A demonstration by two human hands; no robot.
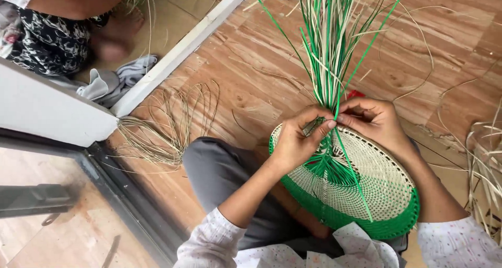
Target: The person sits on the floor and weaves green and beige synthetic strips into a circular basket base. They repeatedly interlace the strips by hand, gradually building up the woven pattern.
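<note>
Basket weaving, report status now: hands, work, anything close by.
Left hand and right hand both pinching strips above the basket. Basket rests on the lap. Loose coil on the floor to the left, untouched.

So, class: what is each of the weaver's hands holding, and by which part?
Both the left hand and right hand pinch the green and cream strands low down, just above the woven basket.
</note>
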